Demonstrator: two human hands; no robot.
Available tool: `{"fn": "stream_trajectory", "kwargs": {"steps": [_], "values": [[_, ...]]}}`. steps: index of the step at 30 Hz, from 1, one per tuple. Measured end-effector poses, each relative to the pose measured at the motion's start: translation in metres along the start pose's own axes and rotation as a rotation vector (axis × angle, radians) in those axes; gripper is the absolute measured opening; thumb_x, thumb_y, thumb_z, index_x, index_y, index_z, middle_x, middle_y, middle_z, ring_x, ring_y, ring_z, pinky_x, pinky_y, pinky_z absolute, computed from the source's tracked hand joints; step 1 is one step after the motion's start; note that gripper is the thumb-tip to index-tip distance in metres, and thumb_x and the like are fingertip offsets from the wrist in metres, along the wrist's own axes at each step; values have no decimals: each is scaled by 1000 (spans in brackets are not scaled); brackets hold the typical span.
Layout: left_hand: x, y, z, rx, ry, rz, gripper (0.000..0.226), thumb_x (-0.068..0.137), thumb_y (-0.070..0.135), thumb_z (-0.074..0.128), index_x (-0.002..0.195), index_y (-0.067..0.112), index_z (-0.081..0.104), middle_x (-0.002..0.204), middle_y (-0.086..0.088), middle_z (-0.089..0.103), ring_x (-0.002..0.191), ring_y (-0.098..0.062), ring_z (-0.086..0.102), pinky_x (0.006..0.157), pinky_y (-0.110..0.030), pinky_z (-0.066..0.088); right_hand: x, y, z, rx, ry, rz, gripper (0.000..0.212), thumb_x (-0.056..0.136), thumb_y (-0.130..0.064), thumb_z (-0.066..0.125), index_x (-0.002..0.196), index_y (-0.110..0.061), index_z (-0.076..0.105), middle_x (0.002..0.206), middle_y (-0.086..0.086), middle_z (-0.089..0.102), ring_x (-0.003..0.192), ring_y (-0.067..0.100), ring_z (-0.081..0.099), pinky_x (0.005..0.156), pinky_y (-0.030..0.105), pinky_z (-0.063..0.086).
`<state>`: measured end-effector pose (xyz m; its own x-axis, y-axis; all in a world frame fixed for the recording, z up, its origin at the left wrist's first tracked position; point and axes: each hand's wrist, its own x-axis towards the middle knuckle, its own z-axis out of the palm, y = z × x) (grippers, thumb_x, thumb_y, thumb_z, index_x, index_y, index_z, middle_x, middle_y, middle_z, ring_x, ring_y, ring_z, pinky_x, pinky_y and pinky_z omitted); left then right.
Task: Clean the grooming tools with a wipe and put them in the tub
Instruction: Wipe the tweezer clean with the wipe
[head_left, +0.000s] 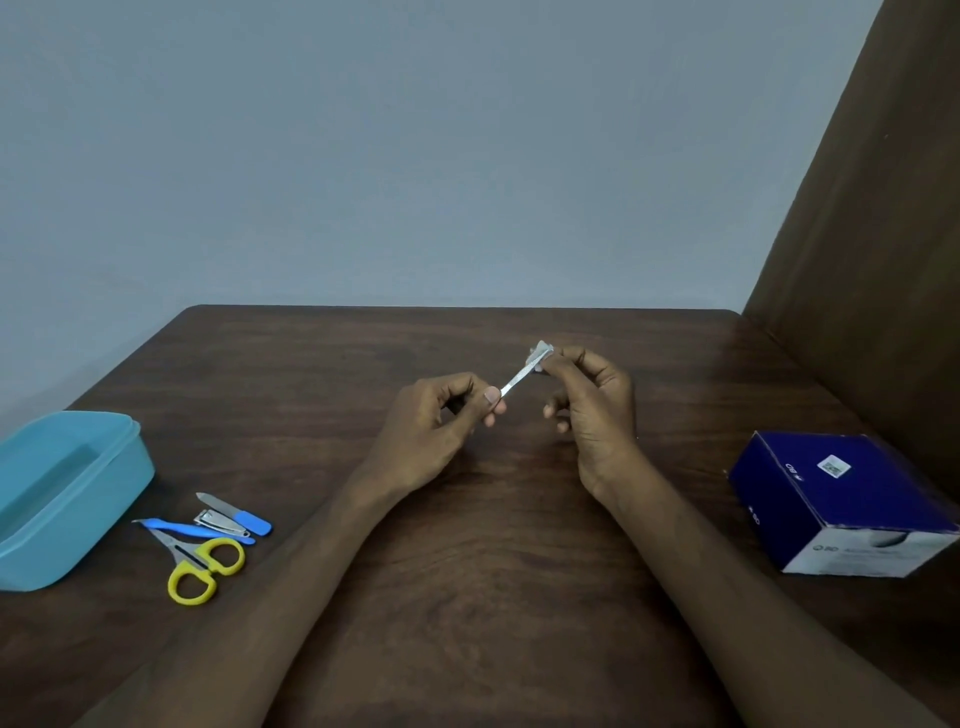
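Observation:
My left hand (441, 421) grips one end of a thin metal nail file (521, 376) above the middle of the table. My right hand (592, 405) pinches a small white wipe (540, 352) around the file's far tip. An open light-blue tub (62, 493) stands at the left edge; I see nothing inside it. Beside the tub lie yellow-handled scissors (200, 564), a metal nail clipper (221, 522), a blue-handled file (239, 514) and a blue-handled pointed tool (192, 530).
A dark blue and white box (841, 504) sits at the right side of the brown wooden table (467, 571). A grey wall stands behind the table and a brown panel rises at the right.

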<state>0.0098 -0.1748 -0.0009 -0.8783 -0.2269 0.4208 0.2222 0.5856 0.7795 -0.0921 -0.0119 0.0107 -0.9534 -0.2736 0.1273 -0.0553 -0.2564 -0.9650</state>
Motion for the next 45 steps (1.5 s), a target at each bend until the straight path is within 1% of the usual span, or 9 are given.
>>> {"fn": "stream_trajectory", "kwargs": {"steps": [4,11,17,22,25,28,36,41,45], "values": [[0,1,0,14,2,0,24,109,32,64,89,28,77,78,10,75,73,-5,67,74,-48,56,1,0,0,11,82,-23,11,92,-13,75,83,-18,78,87,2,79,44,10,48,41,20,29],[0,2,1,6,71,-21,26,108,30,66,83,31,76,76,12,74,68,-3,63,69,-48,55,4,-3,-6,97,201,-54,5,95,-18,78,99,-16,81,92,-5,82,44,9,47,40,19,31],[1,3,2,7,115,-13,24,106,29,69,83,28,77,74,15,73,67,-1,64,67,-40,54,2,0,-4,5,154,-123,7,93,-20,81,88,-17,83,104,-1,83,46,12,45,42,17,36],[-1,2,3,131,97,67,21,103,28,72,83,28,76,75,13,75,75,-9,72,70,-29,55,0,4,-1,-62,83,-116,7,90,-24,85,92,-17,84,103,-4,83,47,13,49,45,19,38],[-1,0,4,172,95,87,20,102,30,74,82,27,76,74,13,75,72,-12,73,70,-36,56,0,4,-2,-56,92,-104,9,89,-27,86,93,-20,83,102,-2,83,47,14,50,45,18,39],[0,-2,5,212,108,91,21,101,35,74,80,32,73,74,14,75,70,-13,71,67,-43,56,-1,1,-2,-13,98,-94,5,90,-21,85,91,-20,80,101,3,83,46,15,48,43,17,37],[-1,0,4,184,128,94,20,102,33,72,83,32,73,75,16,74,74,-10,72,71,-39,57,0,-2,-4,39,140,-47,17,94,-13,75,80,-22,79,85,-3,80,40,9,47,39,19,29],[-1,-3,5,195,118,96,20,102,35,73,83,28,75,75,14,74,72,-13,71,69,-42,56,-5,-3,0,46,34,-13,8,96,-13,74,90,-16,79,89,-1,81,40,7,48,39,19,31],[-1,-2,4,206,103,115,20,102,36,73,83,28,75,74,16,74,72,-10,71,68,-39,56,-4,-4,0,106,47,28,10,96,-14,73,89,-19,78,87,-2,80,40,8,48,39,19,30]]}}
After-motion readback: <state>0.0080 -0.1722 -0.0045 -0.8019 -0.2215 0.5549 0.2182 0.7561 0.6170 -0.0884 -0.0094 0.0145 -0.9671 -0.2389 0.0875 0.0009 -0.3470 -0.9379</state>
